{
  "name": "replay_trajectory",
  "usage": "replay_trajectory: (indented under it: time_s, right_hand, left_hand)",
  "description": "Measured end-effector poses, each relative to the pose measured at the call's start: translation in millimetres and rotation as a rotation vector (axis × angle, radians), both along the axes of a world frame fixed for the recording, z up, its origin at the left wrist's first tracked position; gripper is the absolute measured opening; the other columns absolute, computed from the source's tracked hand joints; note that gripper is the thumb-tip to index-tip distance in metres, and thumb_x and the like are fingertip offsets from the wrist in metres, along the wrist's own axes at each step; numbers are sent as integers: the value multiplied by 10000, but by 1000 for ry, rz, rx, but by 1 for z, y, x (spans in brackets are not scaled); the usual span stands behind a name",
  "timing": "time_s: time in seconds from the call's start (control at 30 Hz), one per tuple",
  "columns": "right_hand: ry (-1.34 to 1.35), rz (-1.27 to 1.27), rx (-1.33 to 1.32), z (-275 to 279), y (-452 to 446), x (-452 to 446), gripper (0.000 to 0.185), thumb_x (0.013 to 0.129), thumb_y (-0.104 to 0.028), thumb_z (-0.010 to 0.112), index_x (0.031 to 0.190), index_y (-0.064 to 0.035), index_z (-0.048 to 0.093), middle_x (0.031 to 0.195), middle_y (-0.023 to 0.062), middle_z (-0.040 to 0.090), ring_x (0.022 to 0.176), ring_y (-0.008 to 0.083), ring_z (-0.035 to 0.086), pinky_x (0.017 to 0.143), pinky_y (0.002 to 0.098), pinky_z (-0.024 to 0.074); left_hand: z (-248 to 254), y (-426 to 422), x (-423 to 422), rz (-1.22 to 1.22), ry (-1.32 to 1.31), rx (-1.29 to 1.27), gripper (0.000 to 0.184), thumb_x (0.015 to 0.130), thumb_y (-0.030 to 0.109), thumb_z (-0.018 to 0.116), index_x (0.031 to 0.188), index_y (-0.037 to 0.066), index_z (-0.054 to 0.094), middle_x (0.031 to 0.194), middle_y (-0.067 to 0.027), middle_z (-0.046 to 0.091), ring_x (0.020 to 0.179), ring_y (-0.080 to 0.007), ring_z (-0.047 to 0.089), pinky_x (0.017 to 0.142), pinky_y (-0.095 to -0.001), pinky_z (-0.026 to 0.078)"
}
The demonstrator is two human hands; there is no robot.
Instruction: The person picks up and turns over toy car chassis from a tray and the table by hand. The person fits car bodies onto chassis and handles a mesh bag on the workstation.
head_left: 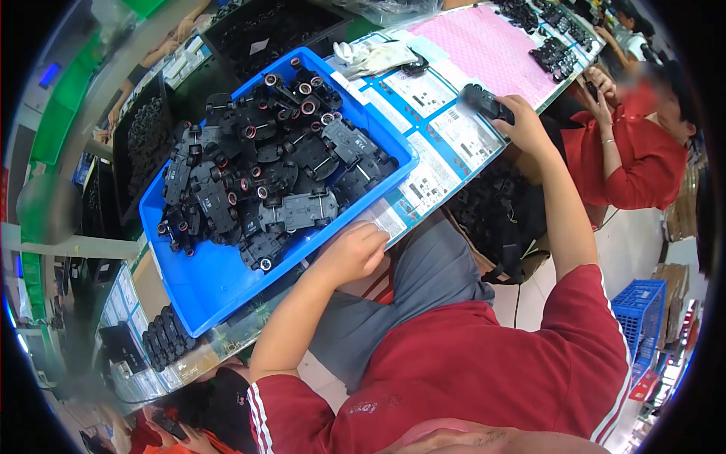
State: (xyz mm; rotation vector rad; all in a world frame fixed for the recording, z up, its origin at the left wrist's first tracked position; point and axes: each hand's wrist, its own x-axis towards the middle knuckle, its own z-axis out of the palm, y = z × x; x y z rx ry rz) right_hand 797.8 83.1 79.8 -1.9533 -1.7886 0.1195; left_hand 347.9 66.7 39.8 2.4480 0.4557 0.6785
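My right hand grips a black toy car chassis by its near end, holding it over the printed sheets on the table. The far end of that chassis is blurred. My left hand is curled into a loose fist by the table's front edge, close to the blue bin's near wall, with nothing showing in it. Inside the blue bin lies a heap of black toy car chassis, many upside down, some with red-ringed wheels. The heap fills the bin's far and right parts.
White gloves lie beyond the bin. Pink bubble wrap covers the table farther right, with black parts beyond it. A row of black parts stands left of the bin. A co-worker in red sits at right.
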Motion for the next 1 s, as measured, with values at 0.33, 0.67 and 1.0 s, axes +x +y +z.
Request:
replay_trajectory:
  time_s: [0.33,0.67,1.0]
  right_hand:
    - [50,-130,138,-20,-25,-34,547,793,-235,787,1231,53,629,1097,243,655,1013,387,648,899,407,505]
    - [306,580,22,-25,-159,-263,591,647,-29,809,1203,17,611,1164,198,622,1070,367,621,936,407,509]
    - [238,720,280,-22,-88,-298,208,777,-48,774,947,3,666,879,140,671,813,327,648,727,385,524]
  left_hand:
    - [6,-25,1,251,-83,88,143,820,82,668,954,33,682,840,-141,622,758,-329,624,683,-401,520]
    - [-59,-165,39,441,-816,-892,463,1002,173,580,1408,22,419,1263,-97,546,1105,-135,545,911,-297,488]
    - [-24,-187,-145,1026,-989,-854,435,972,92,531,1369,45,358,1241,-152,564,1029,-275,660,764,-421,619]
